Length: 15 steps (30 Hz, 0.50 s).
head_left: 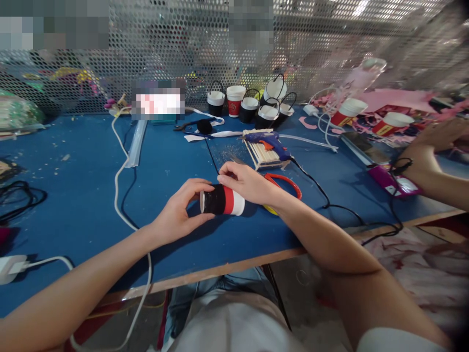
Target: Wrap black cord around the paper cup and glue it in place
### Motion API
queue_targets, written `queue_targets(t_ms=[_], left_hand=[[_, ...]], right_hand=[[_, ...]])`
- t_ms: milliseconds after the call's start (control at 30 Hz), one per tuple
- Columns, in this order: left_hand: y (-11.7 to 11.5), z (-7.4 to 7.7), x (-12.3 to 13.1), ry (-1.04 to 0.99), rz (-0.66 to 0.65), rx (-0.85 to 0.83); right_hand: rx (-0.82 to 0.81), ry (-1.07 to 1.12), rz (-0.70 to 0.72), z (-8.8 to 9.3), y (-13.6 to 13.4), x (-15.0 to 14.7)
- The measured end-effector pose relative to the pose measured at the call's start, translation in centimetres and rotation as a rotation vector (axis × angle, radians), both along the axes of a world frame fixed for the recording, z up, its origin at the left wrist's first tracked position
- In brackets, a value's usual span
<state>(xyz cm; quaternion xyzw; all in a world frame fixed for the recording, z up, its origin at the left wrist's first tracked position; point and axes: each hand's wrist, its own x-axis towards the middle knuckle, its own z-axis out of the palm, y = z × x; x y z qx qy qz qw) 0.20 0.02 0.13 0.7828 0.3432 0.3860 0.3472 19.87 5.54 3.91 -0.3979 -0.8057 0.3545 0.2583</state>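
Note:
A paper cup (223, 200), lying on its side, has a black wrap over most of it, then a red band and a white rim. My left hand (181, 210) grips its bottom end, fingers curled around it. My right hand (249, 183) lies over the top of the cup and pinches a thin black strip (212, 156) that runs from the cup toward the back of the blue table (91, 195). Both hands hold the cup just above the table's middle.
A blue glue gun (269, 143) rests on wooden sticks behind my hands, red-handled scissors (286, 182) beside my right wrist. Several finished black cups with handles (252, 105) stand at the back. White and black cables cross the table. Another person's hand (432, 151) works at right.

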Motion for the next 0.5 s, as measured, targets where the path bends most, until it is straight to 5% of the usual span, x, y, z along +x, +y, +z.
queue_targets(t_ms=[500], left_hand=[[-0.2, 1.0, -0.2, 0.292, -0.067, 0.116]], right_hand=[[-0.12, -0.012, 0.158, 0.9, 1.0, -1.2]])
